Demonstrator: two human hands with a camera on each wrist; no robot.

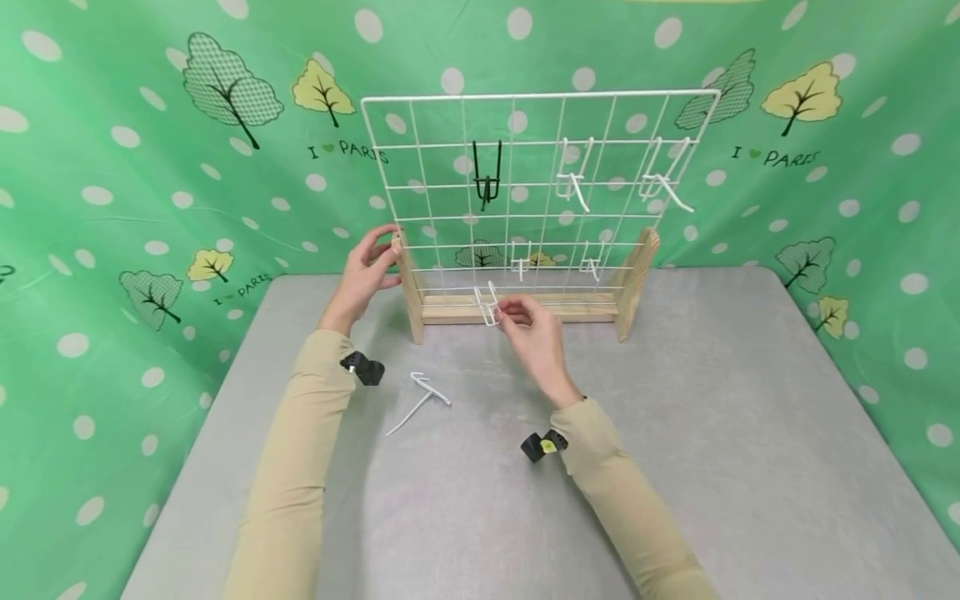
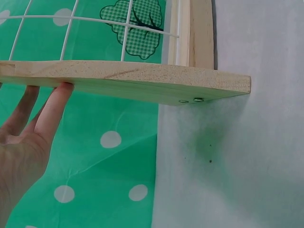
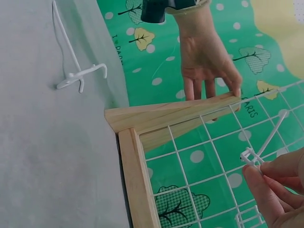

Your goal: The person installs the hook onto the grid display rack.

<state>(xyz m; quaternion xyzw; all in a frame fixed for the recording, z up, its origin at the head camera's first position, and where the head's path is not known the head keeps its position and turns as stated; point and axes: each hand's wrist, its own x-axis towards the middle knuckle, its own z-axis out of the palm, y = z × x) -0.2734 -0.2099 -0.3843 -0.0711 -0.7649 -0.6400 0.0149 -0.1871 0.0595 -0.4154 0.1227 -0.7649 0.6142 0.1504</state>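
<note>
A white wire grid rack (image 1: 540,95) stands upright on two wooden side posts at the back of the table. My left hand (image 1: 363,275) holds the upper end of the left wooden post (image 1: 408,296), fingers against its outer face. With thumb and fingertips, my right hand (image 1: 536,337) pinches a white wire display hook (image 3: 271,133) in front of the grid's lower part. That hook's prong points up and away from the fingers in the right wrist view. A loose white hook (image 1: 431,392) lies on the table between the forearms.
On the grid hang a black hook (image 1: 487,185), two white hooks in the upper rows and two smaller ones lower down. A wooden crossbar (image 1: 540,315) joins the posts at the bottom. Green patterned cloth (image 1: 97,350) surrounds the grey table (image 1: 712,458).
</note>
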